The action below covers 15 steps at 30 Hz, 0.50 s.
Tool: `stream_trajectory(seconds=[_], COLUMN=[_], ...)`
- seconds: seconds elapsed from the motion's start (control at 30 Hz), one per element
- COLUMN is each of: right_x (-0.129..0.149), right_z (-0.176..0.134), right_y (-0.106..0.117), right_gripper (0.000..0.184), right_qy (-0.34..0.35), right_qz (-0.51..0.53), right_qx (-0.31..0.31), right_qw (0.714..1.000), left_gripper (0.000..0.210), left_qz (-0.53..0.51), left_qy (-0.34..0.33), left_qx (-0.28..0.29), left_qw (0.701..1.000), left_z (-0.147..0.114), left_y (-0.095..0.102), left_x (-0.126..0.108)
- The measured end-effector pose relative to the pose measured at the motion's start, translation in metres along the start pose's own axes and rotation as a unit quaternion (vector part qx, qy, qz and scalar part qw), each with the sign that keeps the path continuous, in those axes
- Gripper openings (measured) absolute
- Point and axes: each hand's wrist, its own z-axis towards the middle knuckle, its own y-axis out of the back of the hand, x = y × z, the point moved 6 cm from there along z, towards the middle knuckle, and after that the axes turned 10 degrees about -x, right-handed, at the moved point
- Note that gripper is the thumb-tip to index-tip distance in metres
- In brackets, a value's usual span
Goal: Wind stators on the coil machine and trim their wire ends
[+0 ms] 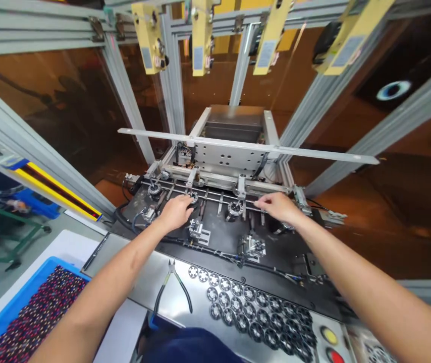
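The step in hand appears to be handling the black-and-silver, wheel-like round part (195, 199) at the dark, flat machine bed (215, 224). The bare left hand (176, 212) is at its rim (whether gripping, I cannot tell); the bare right hand (279, 206), well apart, brings fingertips together, contents unclear. Next likely calls for fine fingertip control. The part faces up, its round outline showing no long axis.

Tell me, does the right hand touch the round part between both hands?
Apart. The head view shows a gap between the right hand and round part.
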Motion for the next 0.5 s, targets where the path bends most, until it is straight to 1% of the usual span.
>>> stream_trajectory(seconds=[0.03,0.1,0.13,0.2,0.27,0.33,0.4,0.5], right_x=[-0.006,-0.007,-0.003,0.004,0.007,0.004,-0.003,-0.014], right_z=[-0.002,-0.005,-0.007,-0.011,-0.015,-0.015,-0.009,0.01], right_y=[-0.007,-0.027,-0.037,-0.052,-0.06,-0.062,-0.061,-0.061], right_gripper=[0.019,0.014,0.014,0.017,0.016,0.015,0.018,0.026], right_qy=[0.01,0.05,0.074,0.111,0.124,0.11,0.069,-0.021], right_qz=[-0.011,-0.019,-0.02,-0.021,-0.026,-0.034,-0.043,-0.052], right_qx=[-0.005,-0.009,-0.011,-0.017,-0.02,-0.024,-0.029,-0.024], right_qw=[1.0,0.999,0.997,0.993,0.992,0.993,0.996,0.998], left_gripper=[0.034,0.033,0.033,0.033,0.032,0.032,0.035,0.042], left_qz=[-0.007,-0.02,-0.026,-0.036,-0.041,-0.037,-0.025,-0.001], left_qy=[-0.008,-0.024,-0.03,-0.034,-0.026,-0.01,0.004,0.003], left_qx=[-0.015,-0.039,-0.048,-0.054,-0.048,-0.036,-0.021,0.006], left_qw=[1.0,0.999,0.998,0.997,0.998,0.999,0.999,1.0], left_z=[0.004,0.011,0.013,0.015,0.014,0.012,0.01,0.011], left_y=[0.009,0.021,0.023,0.02,0.007,-0.011,-0.03,-0.052], left_x=[-0.012,-0.039,-0.053,-0.078,-0.096,-0.108,-0.115,-0.122])
